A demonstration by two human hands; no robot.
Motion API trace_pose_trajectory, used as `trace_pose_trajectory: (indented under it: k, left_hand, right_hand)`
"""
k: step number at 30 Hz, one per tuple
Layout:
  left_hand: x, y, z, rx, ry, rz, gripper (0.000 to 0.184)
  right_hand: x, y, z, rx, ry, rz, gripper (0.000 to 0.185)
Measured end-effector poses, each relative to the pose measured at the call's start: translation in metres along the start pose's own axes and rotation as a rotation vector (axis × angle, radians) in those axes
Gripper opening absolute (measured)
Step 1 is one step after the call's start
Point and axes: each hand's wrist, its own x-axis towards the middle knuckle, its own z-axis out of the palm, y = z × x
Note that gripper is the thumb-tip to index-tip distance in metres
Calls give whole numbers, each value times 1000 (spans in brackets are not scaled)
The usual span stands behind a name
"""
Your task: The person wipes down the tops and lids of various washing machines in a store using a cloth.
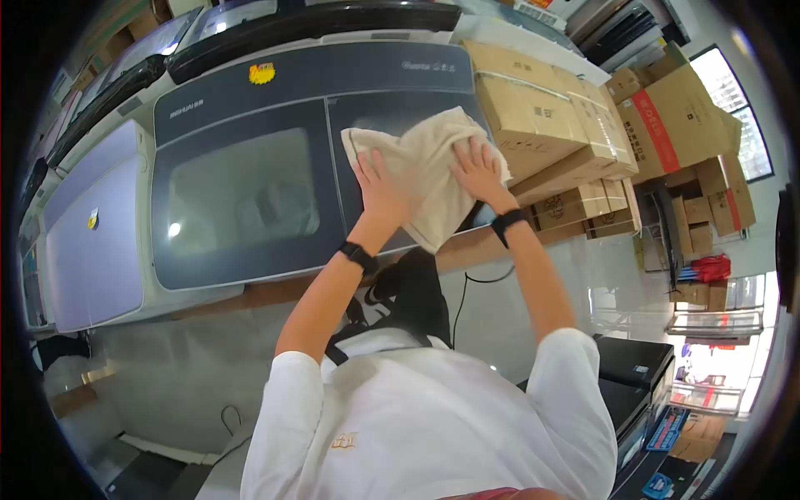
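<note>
A beige cloth [433, 150] is spread, with folds, over the right part of a washing machine's dark glossy top [350, 108]. My left hand [385, 190] lies on the cloth's left side, fingers stretched out and partly blurred. On its right side rests my right hand [479, 173], fingers spread flat on the fabric. One corner of the cloth hangs toward the machine's front edge. Left of the cloth is the machine's translucent lid window [242, 200]. A yellow sticker [262, 74] is on the panel behind it.
Cardboard boxes [533, 117] stand right against the machine. Another machine with a pale purple lid [96, 225] is on the left, and more machines [317, 25] line the back. A black cable [463, 304] hangs below the front edge. Dark boxed appliances [633, 367] stand at lower right.
</note>
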Motion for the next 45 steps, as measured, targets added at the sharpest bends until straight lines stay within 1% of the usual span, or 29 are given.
trace_pose_trajectory:
  k: [3, 4, 7, 9, 11, 13, 14, 17, 20, 23, 25, 26, 27, 29, 32, 33, 34, 36, 37, 39, 41, 42, 44, 45]
  left_hand:
    - [27, 4, -21, -55, -136, -92, 81]
    - [22, 1, -18, -62, -147, -87, 80]
    - [-6, -22, -22, -72, -162, -79, 78]
    - [-51, -32, -46, -103, -160, -82, 77]
    - [-97, -42, -66, -168, -113, -126, 77]
    - [-134, -55, -80, -179, -42, -175, 79]
    - [-143, -60, -88, -171, -41, -207, 79]
    - [-158, -75, -96, -123, -43, -263, 77]
    - [-132, -112, -83, -2, -25, -303, 73]
    - [-113, -139, -95, 50, -50, -422, 76]
    - [-124, -140, -102, 17, -78, -488, 77]
    - [-136, -135, -105, -7, -98, -518, 78]
    - [-151, -128, -107, -20, -57, -533, 78]
    - [-182, -116, -110, -35, 8, -565, 80]
    - [-216, -118, -112, -20, 35, -533, 80]
    - [-221, -122, -113, -10, 9, -555, 79]
    - [-215, -135, -116, 3, -16, -561, 77]
    - [-198, -173, -111, 52, -21, -584, 74]
    - [-191, -196, -105, 86, 0, -611, 73]
    - [-176, -228, -114, 110, 16, -742, 72]
    - [-171, -235, -118, 127, 9, -818, 74]
    - [-174, -233, -118, 130, 3, -868, 74]
    - [-193, -213, -118, 159, 13, -855, 74]
    - [-208, -204, -118, 175, 16, -849, 74]
  right_hand:
    - [31, -26, 7, -100, 0, 159, 68]
    - [24, -35, 11, -101, 88, 86, 65]
    - [-9, -59, 39, -267, 258, -214, 65]
    - [-45, -101, 3, 1, 155, -323, 61]
    - [-69, -137, -21, -5, 58, -360, 65]
    - [-79, -160, -31, 53, 31, -370, 73]
    - [-76, -167, -32, 83, 19, -372, 77]
    - [-28, -163, 1, 118, 78, -499, 80]
    - [43, -177, -11, 160, -196, -415, 79]
    - [73, -216, -5, 136, -158, -355, 78]
    - [54, -241, -19, 29, -230, -534, 80]
    - [32, -248, -16, 24, -162, -632, 80]
    - [9, -248, -12, 26, -99, -732, 80]
    - [-31, -244, -22, 194, -17, -903, 76]
    - [-38, -235, -18, 96, -90, -963, 71]
    - [-25, -231, -8, 56, -65, -982, 69]
    - [3, -230, 2, 15, -33, -987, 67]
    - [61, -242, 0, -12, -210, -803, 68]
    - [99, -247, 26, -70, -133, -832, 70]
    - [111, -274, 36, -73, -150, -771, 73]
    - [84, -343, -29, 33, -341, -604, 75]
    - [69, -357, -28, 12, -351, -714, 74]
    - [27, -374, -23, -30, -366, -949, 72]
    - [11, -374, -29, 31, -398, -1007, 72]
